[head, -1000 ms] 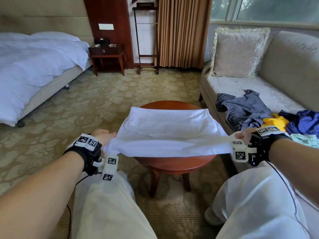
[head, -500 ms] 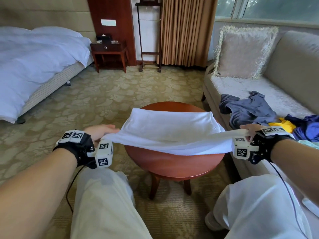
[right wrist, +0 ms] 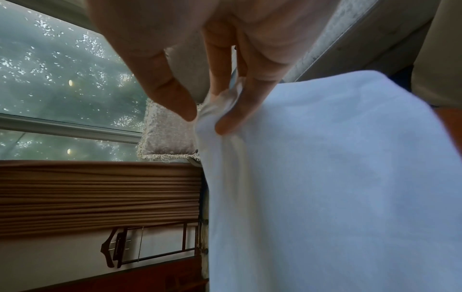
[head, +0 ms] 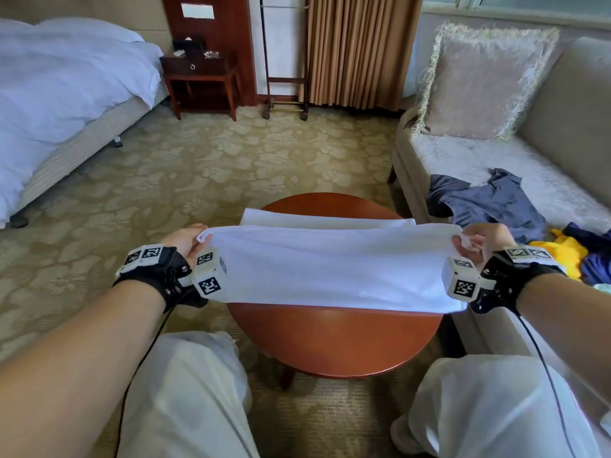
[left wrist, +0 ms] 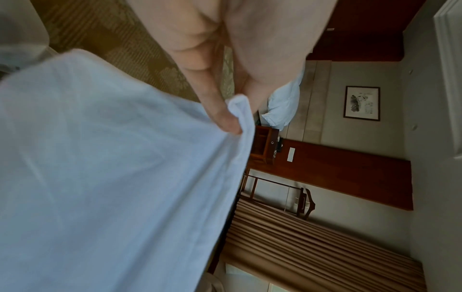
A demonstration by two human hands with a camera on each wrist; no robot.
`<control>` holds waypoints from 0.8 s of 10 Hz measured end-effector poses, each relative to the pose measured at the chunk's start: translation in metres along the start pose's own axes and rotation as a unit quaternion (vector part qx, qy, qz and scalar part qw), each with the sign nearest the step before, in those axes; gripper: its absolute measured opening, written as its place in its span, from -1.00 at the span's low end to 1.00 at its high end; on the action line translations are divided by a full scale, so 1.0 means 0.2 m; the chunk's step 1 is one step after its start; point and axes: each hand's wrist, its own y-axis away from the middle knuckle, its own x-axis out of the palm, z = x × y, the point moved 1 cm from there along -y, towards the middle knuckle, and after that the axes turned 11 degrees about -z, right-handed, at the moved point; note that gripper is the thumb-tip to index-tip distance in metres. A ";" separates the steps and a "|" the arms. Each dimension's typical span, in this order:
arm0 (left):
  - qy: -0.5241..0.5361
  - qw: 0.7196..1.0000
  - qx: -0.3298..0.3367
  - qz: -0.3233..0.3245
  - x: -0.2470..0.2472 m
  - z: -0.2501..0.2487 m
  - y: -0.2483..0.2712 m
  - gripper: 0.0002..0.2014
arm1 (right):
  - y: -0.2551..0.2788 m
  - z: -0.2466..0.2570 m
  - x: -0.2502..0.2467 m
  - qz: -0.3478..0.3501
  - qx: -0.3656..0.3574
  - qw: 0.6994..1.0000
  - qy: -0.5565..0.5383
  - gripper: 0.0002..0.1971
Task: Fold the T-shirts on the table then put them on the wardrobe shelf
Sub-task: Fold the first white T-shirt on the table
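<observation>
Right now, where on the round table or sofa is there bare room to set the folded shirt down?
Bare wood shows on the round table between the white T-shirt and the near rim, and a thin arc at the far rim. The sofa seat is free between the cushion and the grey shirt. Its near end is crowded with grey, yellow and blue clothes.

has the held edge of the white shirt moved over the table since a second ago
Yes. The shirt edge, pinched by both hands, has been carried from the table's near rim toward its far side.
</observation>
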 end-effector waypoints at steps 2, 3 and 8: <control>0.063 0.998 -0.013 0.010 0.18 -0.07 -0.16 -0.76 | -0.18 0.01 0.10 0.014 0.004 0.995 0.103 -0.72; 0.119 0.993 -0.015 -0.010 0.27 -0.12 -0.25 -0.79 | -0.30 0.01 0.15 0.013 0.005 0.996 0.091 -0.84; 0.078 0.993 -0.060 -0.067 0.48 -0.05 -0.74 -0.80 | -0.58 0.01 0.36 -0.002 0.006 0.997 0.079 -0.90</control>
